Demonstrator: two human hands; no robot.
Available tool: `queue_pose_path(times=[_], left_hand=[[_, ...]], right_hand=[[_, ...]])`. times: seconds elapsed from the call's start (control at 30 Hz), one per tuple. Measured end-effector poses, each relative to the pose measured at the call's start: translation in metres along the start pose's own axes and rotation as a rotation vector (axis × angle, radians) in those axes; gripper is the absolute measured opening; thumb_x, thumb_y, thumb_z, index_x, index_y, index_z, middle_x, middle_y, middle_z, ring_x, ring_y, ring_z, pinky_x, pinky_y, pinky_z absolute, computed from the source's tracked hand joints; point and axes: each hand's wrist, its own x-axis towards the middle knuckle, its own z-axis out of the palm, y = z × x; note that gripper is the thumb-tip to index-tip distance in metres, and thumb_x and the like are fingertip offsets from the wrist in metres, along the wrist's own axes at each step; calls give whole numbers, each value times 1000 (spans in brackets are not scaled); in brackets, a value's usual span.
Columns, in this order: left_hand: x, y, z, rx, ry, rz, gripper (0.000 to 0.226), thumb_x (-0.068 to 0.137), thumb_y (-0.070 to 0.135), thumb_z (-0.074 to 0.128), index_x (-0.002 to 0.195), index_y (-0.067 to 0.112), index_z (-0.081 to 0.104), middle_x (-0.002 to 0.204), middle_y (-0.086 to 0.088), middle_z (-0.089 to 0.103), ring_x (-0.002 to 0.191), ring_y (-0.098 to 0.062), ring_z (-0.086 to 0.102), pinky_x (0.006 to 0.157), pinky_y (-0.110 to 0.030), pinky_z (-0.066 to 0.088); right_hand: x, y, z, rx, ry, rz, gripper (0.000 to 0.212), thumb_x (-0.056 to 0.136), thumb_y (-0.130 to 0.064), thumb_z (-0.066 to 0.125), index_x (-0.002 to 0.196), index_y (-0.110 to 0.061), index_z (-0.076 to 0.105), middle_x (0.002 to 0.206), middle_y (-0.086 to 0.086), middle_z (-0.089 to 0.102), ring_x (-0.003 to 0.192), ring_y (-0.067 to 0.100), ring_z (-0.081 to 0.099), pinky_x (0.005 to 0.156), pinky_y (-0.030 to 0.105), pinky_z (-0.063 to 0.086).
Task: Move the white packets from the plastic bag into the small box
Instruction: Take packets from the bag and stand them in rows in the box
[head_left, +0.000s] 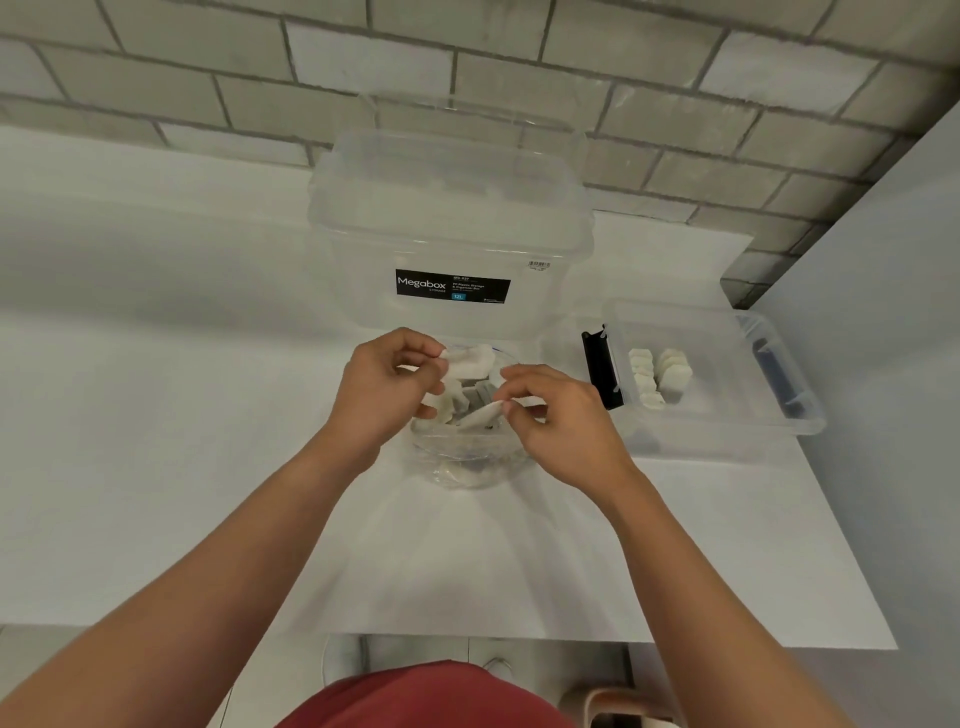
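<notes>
Left hand (387, 387) pinches a white packet (470, 361) above the plastic bag (467, 460), which holds more. Right hand (561, 421) pinches a second packet (480, 415) at the bag's mouth. Small box (727, 387), far right on the worktop (156, 415), holds two short rows. I judge the task partway done.

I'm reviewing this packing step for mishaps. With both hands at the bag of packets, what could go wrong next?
1. The left hand pinches the upper packet and the right hand the lower packet only by their edges; either may slip on the way to the small box.
2. Neither hand seems to steady the limp plastic bag; pulling could drag it or spill packets.
3. A dropped packet may topple the standing packets in the box.
</notes>
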Motion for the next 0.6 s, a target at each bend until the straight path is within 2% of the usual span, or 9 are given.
queue_pose_path(times=[0.03,0.1,0.17,0.23,0.3,0.4,0.5,0.6], left_hand=[[-3,1,2,-63,2,-11,7,89,8,70,92,15,69,91,-9,70,77,-19,72,57,-31,57],[-8,2,8,-159,-2,-18,8,89,6,70,92,14,69,86,-10,70,75,-17,68,53,-27,52],[-12,2,13,-212,-11,-18,9,89,6,70,92,14,69,81,-7,70,72,-14,65,52,-26,49],[-13,2,15,-224,-26,-21,9,88,5,71,91,14,69,79,-5,71,70,-14,64,53,-26,49],[-13,2,15,-170,-53,-19,10,87,8,73,94,14,69,83,-5,73,71,-13,64,56,-28,50],[-10,4,11,-18,-57,67,19,86,16,76,102,24,70,99,8,73,78,-6,65,65,-25,54],[-7,16,6,124,-110,227,25,87,24,75,110,33,70,104,12,71,81,-2,65,70,-15,51],[-3,29,7,284,-221,345,20,87,31,75,107,33,74,100,14,72,84,-5,67,66,-10,48]], right_hand=[[1,-3,1,60,3,24,17,93,-11,67,98,-22,79,123,-16,67,112,-1,62,88,14,53],[4,-8,3,194,21,50,17,91,-10,69,95,-24,79,120,-20,68,112,-1,64,89,19,54],[7,-11,4,303,55,75,18,90,-6,70,93,-22,78,114,-16,72,105,4,69,88,27,57],[11,-14,3,316,98,80,17,90,-5,70,95,-18,79,105,-11,75,97,6,71,85,27,57],[12,-15,-2,226,116,21,17,91,-5,69,97,-18,79,100,-10,75,92,6,71,86,24,56],[13,-13,-16,-56,53,-160,19,91,-4,66,98,-17,78,96,-12,72,86,4,67,83,17,52],[15,-13,-29,-327,-41,-302,20,90,-6,62,98,-17,77,97,-9,71,82,11,65,77,29,53],[17,-17,-36,-454,-111,-381,20,89,-5,61,98,-16,76,99,-5,71,83,21,68,73,39,56]])
